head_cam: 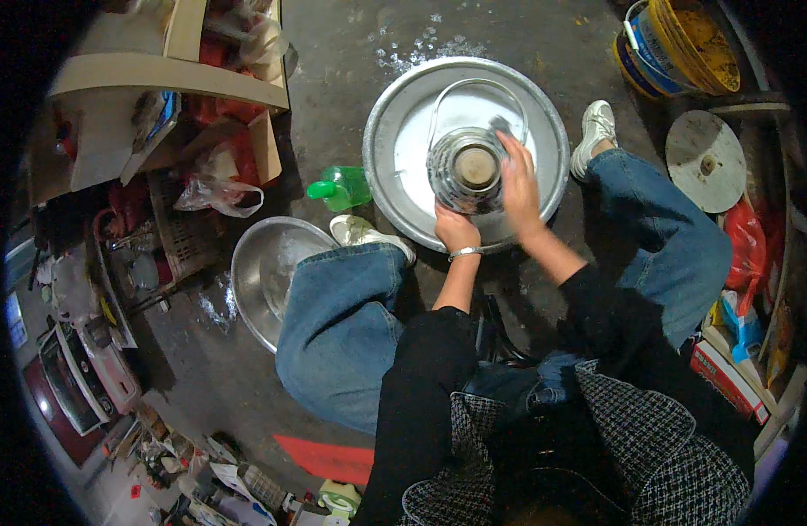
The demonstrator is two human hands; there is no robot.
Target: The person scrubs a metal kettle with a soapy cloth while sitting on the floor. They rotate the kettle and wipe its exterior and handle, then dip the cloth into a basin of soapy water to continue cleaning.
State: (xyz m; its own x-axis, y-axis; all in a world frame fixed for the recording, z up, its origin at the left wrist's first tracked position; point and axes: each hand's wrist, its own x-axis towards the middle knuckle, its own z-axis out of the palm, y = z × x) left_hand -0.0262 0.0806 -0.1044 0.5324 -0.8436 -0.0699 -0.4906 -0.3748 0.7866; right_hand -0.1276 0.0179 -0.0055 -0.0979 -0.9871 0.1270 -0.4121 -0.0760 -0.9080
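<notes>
A large round metal basin (385,191) with whitish, sudsy-looking contents stands on the floor between my feet. Over it, my left hand (457,227) grips the lower edge of a shiny ribbed metal vessel (451,187), which has a round tan centre and a thin wire bail handle (469,82). My right hand (520,184), somewhat blurred, lies against the vessel's right side. At its fingertips is a small dark grey thing, perhaps a scouring pad (499,123); whether the fingers hold it is unclear.
A green plastic bottle (347,188) lies left of the basin. A second metal basin (249,276) sits beside my left leg. Cluttered wooden shelving (166,75) stands at the left. A yellow and blue bucket (660,49) and a round disc (706,151) are at the right.
</notes>
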